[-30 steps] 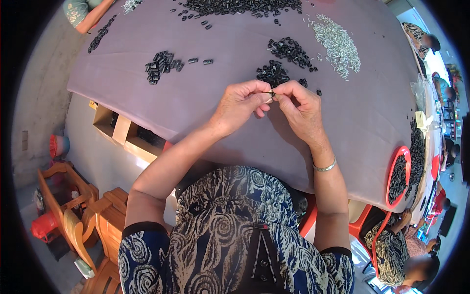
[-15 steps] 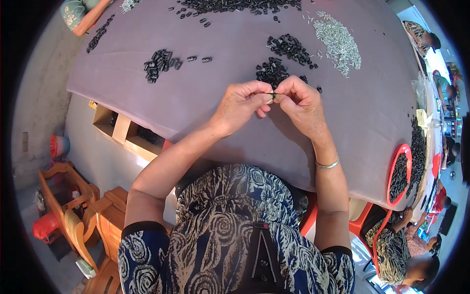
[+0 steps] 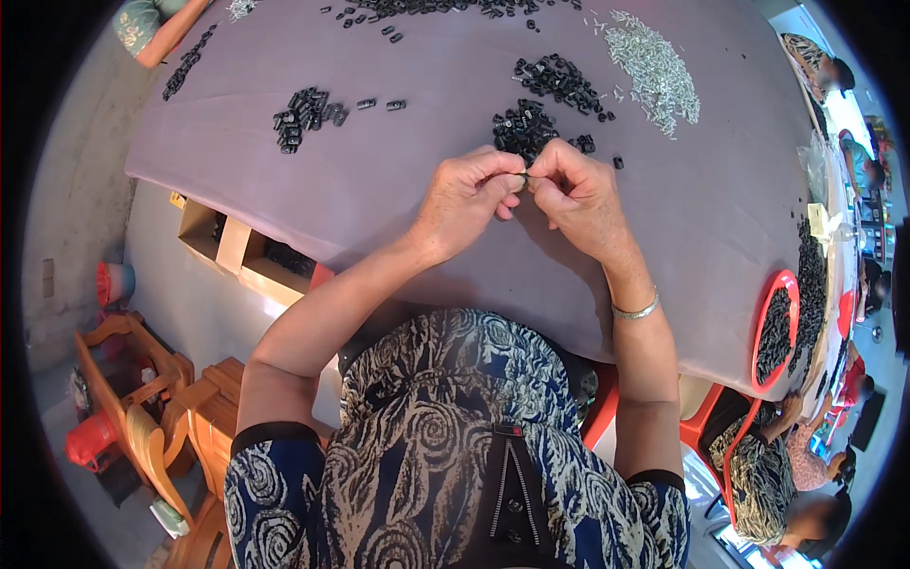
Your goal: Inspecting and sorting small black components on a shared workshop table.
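Note:
Fingertip to fingertip over the cloth-covered table (image 3: 427,123), my two hands pinch one small dark part (image 3: 524,177); it is mostly hidden by the fingers. My left hand (image 3: 469,197) closes on it from the left, my right hand (image 3: 576,197) from the right. Just beyond them lies a heap of small black plastic parts (image 3: 524,128), with a second black heap (image 3: 559,83) behind it. Farther right spreads a pile of small shiny silver pins (image 3: 652,71). To the left sits a group of longer black pieces (image 3: 303,119), two of them lying apart from it.
A red-rimmed tray (image 3: 777,327) of black parts stands at the table's right edge, near a seated person (image 3: 758,465). Another person's arm (image 3: 175,33) reaches in at far left. Cardboard boxes (image 3: 232,248) and wooden chairs (image 3: 190,408) are at lower left. More black parts (image 3: 445,8) lie at the back.
Both hands stay pinched together and have shifted only slightly up and left. The right fingers have turned a little. The whole view has moved slightly.

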Tool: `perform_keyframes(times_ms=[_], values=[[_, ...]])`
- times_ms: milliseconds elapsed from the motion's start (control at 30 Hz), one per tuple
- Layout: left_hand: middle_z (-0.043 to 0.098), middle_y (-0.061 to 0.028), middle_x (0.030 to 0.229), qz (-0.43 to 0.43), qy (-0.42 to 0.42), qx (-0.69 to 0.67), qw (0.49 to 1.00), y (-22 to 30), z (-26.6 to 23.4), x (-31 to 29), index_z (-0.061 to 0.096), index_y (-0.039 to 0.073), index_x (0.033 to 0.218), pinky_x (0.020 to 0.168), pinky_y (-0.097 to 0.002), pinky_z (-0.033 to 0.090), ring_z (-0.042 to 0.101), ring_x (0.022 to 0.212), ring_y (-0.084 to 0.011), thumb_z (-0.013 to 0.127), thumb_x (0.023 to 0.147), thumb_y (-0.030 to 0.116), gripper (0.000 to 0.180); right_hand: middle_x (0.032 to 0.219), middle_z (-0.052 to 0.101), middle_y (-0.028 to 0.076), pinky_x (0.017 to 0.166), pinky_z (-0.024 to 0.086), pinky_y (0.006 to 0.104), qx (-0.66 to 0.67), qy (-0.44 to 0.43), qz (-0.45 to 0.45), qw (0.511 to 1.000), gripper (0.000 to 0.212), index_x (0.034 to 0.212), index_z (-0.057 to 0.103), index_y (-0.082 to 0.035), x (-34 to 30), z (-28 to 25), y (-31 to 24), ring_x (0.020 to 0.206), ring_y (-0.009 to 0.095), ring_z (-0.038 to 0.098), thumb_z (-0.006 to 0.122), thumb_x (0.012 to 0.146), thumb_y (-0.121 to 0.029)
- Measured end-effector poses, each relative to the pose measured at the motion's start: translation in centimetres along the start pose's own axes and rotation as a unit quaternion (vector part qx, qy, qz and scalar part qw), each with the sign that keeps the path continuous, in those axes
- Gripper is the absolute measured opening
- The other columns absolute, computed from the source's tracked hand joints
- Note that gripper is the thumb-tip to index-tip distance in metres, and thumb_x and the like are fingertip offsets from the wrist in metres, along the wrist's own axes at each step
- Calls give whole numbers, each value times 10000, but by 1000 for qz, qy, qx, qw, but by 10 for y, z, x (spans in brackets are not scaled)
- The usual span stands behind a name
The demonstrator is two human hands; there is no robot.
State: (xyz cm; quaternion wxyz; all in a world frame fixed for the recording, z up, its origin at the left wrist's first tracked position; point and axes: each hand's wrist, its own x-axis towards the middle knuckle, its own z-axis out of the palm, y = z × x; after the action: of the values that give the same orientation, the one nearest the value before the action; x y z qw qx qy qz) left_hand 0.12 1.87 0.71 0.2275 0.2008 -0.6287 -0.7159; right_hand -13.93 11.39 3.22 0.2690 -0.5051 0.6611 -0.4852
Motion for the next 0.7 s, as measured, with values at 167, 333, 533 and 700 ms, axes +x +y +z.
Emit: perform_keyframes(times_ms=[167,333,533,700], values=[[548,-25,859,21,17,19,999,-3,3,-1,634,-29,981,619,-218,508,564,715,-84,528,911,-5,130,573,500,36,466,390,266,-39,2,-18,999,81,727,498,-29,0,0,-1,491,93,465,538,766,30],[565,-30,862,23,28,4,999,-6,2,2,643,-29,979,636,-225,514,568,726,-89,541,906,4,130,571,522,23,443,405,250,-35,-3,-39,999,71,736,504,-28,3,0,0,479,86,496,540,782,13],[603,-42,886,-23,-6,-32,999,-2,-4,4,634,-20,1017,669,-239,518,571,733,-94,535,923,50,154,566,528,-11,412,411,217,30,-21,-16,999,68,753,529,-38,2,-5,2,474,56,523,534,813,-7],[610,-46,882,-31,-11,-70,997,-5,-5,4,634,-20,1023,671,-242,520,573,735,-95,529,930,66,164,569,524,-22,414,410,210,62,-27,4,998,60,768,549,-38,1,-6,3,478,38,510,535,823,-19]])
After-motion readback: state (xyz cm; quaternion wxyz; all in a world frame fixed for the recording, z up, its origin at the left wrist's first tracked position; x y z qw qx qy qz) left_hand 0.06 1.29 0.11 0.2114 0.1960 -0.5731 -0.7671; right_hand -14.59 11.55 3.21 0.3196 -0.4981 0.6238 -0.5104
